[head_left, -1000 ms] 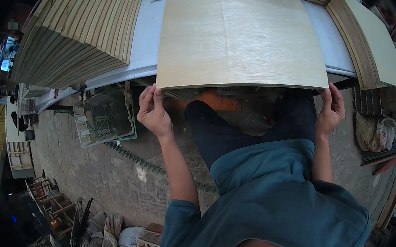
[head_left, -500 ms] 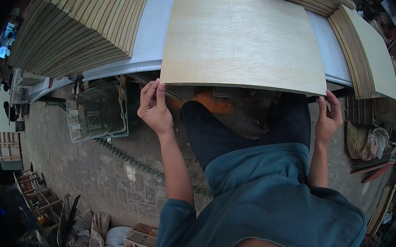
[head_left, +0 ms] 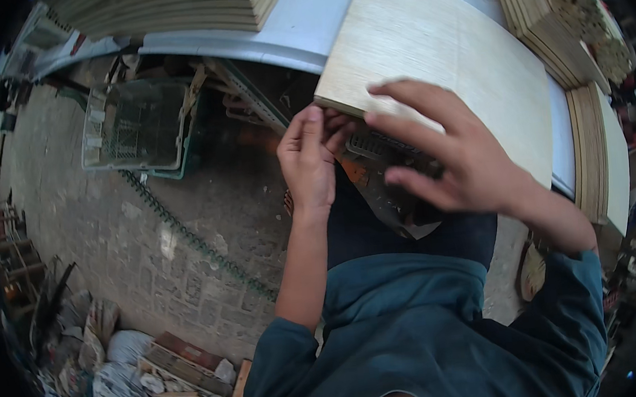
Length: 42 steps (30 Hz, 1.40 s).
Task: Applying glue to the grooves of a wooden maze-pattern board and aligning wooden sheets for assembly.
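Observation:
A pale plywood panel (head_left: pixel 411 47) lies on the white-topped table (head_left: pixel 221 46), its near edge sticking out past the table toward me. At its near left corner is my left hand (head_left: pixel 308 158), thumb and fingers closed on the corner. My right hand (head_left: pixel 454 149) is held over the panel's near edge, beside the left one. Its fingers are spread, somewhat blurred, with nothing in them. Whether the right fingertips touch the panel, I cannot tell.
A stack of wooden panels (head_left: pixel 188 9) stands at the table's left; more stacked boards (head_left: pixel 545 27) and another stack (head_left: pixel 588 152) are on the right. On the floor at left sit a plastic crate (head_left: pixel 138 169) and a green coiled hose (head_left: pixel 193 236). Sacks (head_left: pixel 119 386) lie lower left.
My right hand has let go of the panel's near right corner and swung left over its near edge, opening. The left hand stays at the left corner. The view has shifted and turned.

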### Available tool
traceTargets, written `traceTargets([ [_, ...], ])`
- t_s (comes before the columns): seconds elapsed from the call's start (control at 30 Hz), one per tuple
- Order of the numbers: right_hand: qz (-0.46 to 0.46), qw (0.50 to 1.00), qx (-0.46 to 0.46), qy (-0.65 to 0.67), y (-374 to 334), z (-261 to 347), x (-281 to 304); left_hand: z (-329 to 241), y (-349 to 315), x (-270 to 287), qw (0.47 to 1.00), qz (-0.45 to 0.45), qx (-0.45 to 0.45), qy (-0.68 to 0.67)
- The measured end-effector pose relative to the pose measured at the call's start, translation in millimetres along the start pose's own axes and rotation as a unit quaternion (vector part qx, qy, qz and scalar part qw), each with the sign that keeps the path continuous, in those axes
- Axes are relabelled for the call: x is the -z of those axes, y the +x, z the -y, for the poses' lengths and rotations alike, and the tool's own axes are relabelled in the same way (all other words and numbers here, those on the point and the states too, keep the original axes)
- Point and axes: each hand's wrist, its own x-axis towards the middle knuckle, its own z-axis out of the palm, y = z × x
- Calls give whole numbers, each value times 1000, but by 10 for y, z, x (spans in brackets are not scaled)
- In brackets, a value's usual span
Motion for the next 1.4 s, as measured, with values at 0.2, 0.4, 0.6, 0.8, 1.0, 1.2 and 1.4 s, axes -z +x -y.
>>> traceTargets([
  [0.2, 37, 993, 67, -94, 422, -290, -282, -124, 8, -53, 996, 1, -19, 91],
  [0.4, 50, 992, 60, -99, 426, -326, -329, -195, 44, -1, 996, 17, 3, 84],
  [0.6, 46, 995, 53, -73, 450, -374, -336, -194, 75, 10, 997, 15, 5, 74],
  [0.8, 45, 997, 47, -43, 431, -426, -367, -212, 101, 14, 995, 14, 8, 98],
  [1.0, 50, 998, 38, -28, 431, -430, -384, -254, 100, 12, 994, 17, 12, 108],
  [1.2, 53, 998, 34, -18, 443, -437, -394, -300, 111, 13, 995, 21, 23, 96],
  [1.4, 58, 998, 35, -1, 456, -440, -381, -342, 114, 18, 994, 29, 40, 100],
])
